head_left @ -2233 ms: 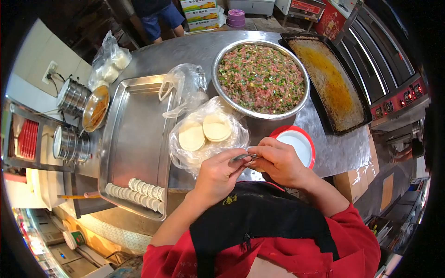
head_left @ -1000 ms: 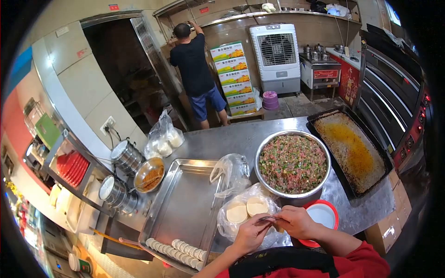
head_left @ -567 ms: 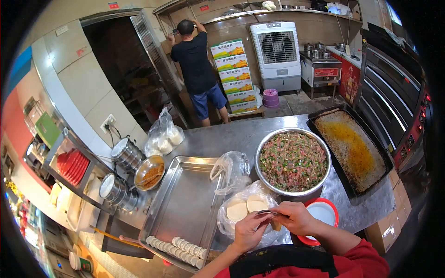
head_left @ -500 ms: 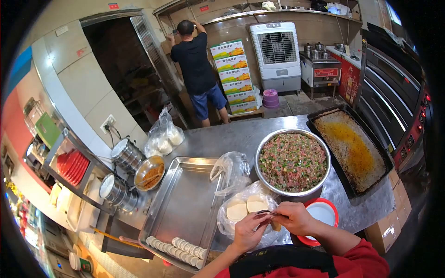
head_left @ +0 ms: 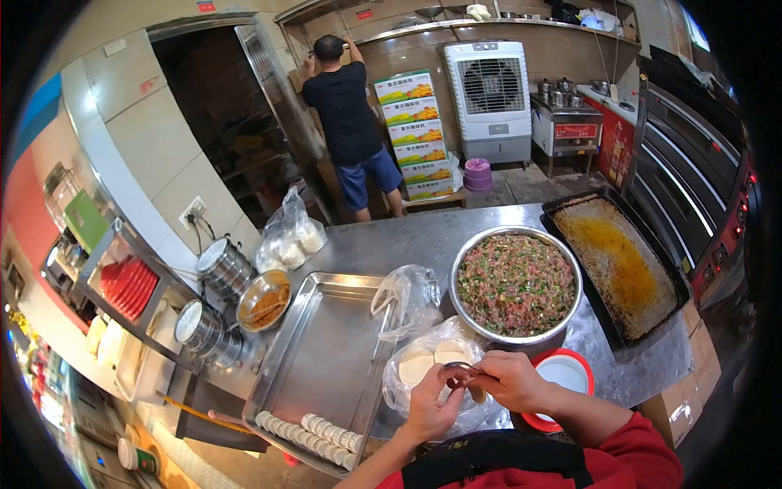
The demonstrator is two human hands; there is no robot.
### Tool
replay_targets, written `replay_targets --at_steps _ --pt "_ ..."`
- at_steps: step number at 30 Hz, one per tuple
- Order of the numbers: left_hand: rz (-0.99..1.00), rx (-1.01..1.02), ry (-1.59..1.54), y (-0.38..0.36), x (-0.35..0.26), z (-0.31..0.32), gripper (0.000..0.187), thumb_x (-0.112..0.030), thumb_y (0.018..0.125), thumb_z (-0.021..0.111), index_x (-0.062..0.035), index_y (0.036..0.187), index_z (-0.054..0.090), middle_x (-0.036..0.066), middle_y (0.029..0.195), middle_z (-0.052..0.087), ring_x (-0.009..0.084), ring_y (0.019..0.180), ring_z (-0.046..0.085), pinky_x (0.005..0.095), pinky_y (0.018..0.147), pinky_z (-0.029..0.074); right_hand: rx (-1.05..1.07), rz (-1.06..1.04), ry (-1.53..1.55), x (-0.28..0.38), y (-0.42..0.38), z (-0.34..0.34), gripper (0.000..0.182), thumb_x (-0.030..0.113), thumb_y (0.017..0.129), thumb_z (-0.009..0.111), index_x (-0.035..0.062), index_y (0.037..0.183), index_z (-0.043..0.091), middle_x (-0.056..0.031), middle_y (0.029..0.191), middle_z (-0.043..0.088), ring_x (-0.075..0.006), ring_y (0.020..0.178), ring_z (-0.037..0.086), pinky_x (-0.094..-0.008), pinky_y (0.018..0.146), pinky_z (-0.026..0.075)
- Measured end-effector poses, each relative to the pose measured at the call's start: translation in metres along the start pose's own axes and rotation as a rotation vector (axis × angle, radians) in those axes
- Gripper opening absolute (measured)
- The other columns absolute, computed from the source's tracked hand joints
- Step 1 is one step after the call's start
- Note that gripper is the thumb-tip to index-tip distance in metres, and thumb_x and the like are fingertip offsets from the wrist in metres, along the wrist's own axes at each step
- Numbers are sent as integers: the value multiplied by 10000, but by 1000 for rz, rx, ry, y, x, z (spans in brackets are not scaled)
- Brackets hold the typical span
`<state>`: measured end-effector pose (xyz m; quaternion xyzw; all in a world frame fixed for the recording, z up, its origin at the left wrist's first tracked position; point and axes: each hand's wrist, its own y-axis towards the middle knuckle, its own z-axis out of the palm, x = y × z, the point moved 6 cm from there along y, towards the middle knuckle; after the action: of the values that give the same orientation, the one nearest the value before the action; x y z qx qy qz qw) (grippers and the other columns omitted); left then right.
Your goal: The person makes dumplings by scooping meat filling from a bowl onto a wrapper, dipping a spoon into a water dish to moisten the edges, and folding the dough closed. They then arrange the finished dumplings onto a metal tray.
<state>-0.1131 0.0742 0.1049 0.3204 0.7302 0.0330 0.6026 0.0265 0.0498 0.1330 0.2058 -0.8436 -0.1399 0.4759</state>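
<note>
My left hand point(head_left: 436, 405) and my right hand point(head_left: 515, 383) meet low in the view, both closed with fingers pinched. Between them is a thin, dark, shiny object point(head_left: 462, 368) whose kind I cannot make out; my fingers cover much of it. Just behind the hands, pale round dough wrappers point(head_left: 416, 368) lie in a clear plastic bag point(head_left: 393, 391). A metal bowl of minced meat with chopped green onion point(head_left: 515, 285) stands beyond my right hand. Close to my right wrist sits a red-rimmed bowl point(head_left: 588, 376) with a whitish inside.
A steel tray point(head_left: 326, 350) holds rows of small white dumplings point(head_left: 314, 440) at its near end. On the right lies a dark baking pan point(head_left: 607, 261) with yellow oil. A small bowl of brown seasoning point(head_left: 265, 301) stands left. A person point(head_left: 346, 114) faces the back shelf.
My left hand's fingers have shifted up slightly around the dark object, which shows a more curved shape. The camera view has moved a little. Both hands stay together.
</note>
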Motion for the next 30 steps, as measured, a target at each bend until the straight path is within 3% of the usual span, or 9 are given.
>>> replay_targets --at_steps 6,9,15,19,21,25,27,28,30 --pt "-83 -158 -216 -11 22 7 271 49 859 567 -5 1121 523 95 1074 590 130 881 597 255 775 483 -47 -25 -19 3 6 -3 110 62 798 654 8 736 580 -139 671 564 -319 603 559 -384 524 429" --pt "-455 145 -895 -14 38 27 348 2 907 536 33 1248 473 67 1127 585 136 987 583 239 857 464 -47 -18 -20 4 9 -3 122 62 796 665 3 731 581 -125 635 544 -293 582 556 -362 515 421" --pt "-625 249 -651 -19 40 18 305 -50 922 526 15 1218 501 65 1082 599 143 982 582 289 875 476 37 -44 12 4 14 -2 83 110 818 637 28 810 624 -114 757 586 -307 635 584 -383 581 474" --pt "-686 276 -742 -23 48 23 298 -57 919 525 4 1210 512 71 1083 606 163 989 592 313 880 484 198 -66 -130 -3 12 4 97 131 811 613 36 798 626 -111 837 575 -318 676 602 -403 593 486" --pt "-797 303 -818 -28 52 27 352 -57 911 518 -13 1258 479 81 1136 588 188 1019 592 356 912 475 212 -117 -184 -6 12 6 60 100 774 628 41 775 624 -102 783 560 -300 671 597 -390 574 488" --pt "-720 380 -849 -27 60 28 476 -68 880 520 -27 1333 382 84 1209 539 204 1095 557 401 944 453 229 -235 -289 5 12 4 63 48 659 631 71 703 593 -88 698 521 -281 650 584 -394 524 481" --pt "-684 308 -990 -24 60 28 476 19 827 530 12 1296 448 80 1101 576 169 1001 573 301 838 483 170 -263 -348 -1 10 5 58 55 642 616 71 672 568 -75 692 518 -265 629 564 -384 500 469" --pt "-747 335 -954 -15 47 30 487 40 805 528 15 1286 458 79 1104 580 169 1000 578 299 850 482 175 -244 -301 -7 12 6 47 80 657 627 78 701 612 -116 736 546 -335 609 584 -423 550 483" --pt "-738 276 -936 -12 50 30 512 72 789 537 19 1291 451 81 1115 590 177 999 597 319 882 486 86 -152 -194 -11 15 -4 84 143 729 666 66 752 640 -130 731 575 -326 667 593 -415 589 480"
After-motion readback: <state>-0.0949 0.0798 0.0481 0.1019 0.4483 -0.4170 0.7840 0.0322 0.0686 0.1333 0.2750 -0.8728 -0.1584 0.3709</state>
